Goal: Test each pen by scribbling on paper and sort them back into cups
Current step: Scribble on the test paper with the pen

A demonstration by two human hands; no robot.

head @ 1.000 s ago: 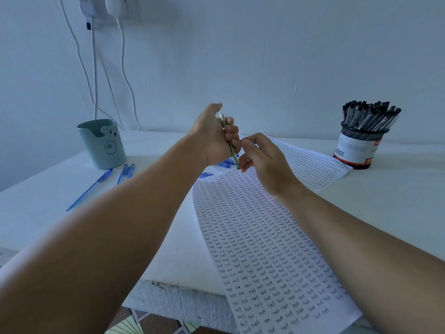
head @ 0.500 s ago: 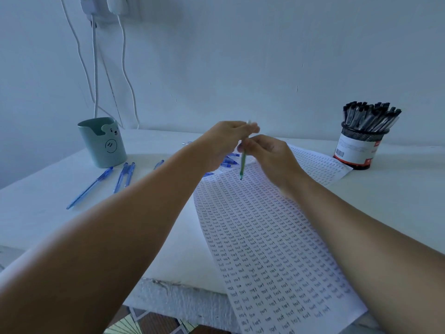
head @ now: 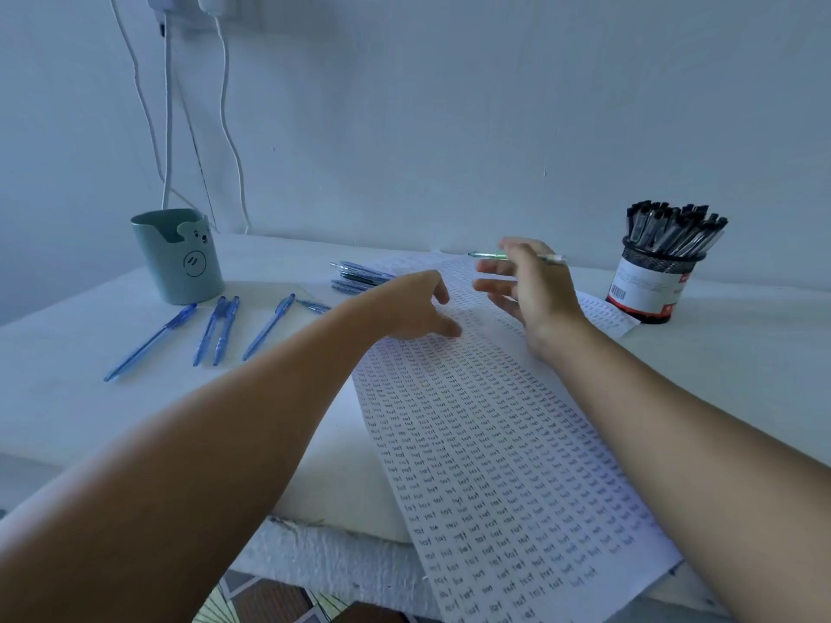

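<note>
Nearest, a long sheet of paper [head: 494, 442] covered in rows of small scribbled words runs from the near edge of the white counter [head: 67, 397] toward the far right. The left hand [head: 413, 308] hovers low over its far part, fingers loosely spread and holding nothing. Just right of it, the right hand [head: 535, 285] is raised above the paper with a green pen [head: 488, 255] lying level across it; the pen seems held between thumb and forefinger, though the grip is hidden behind the hand, and the other fingers are straight. On the left, blue pens [head: 220, 328] lie loose on the counter. A small pile of pens [head: 359, 276] sits at the paper's far left edge. Farther back stand a green bear cup [head: 180, 258] on the left and a mesh cup of black pens [head: 661, 263] on the right.
</note>
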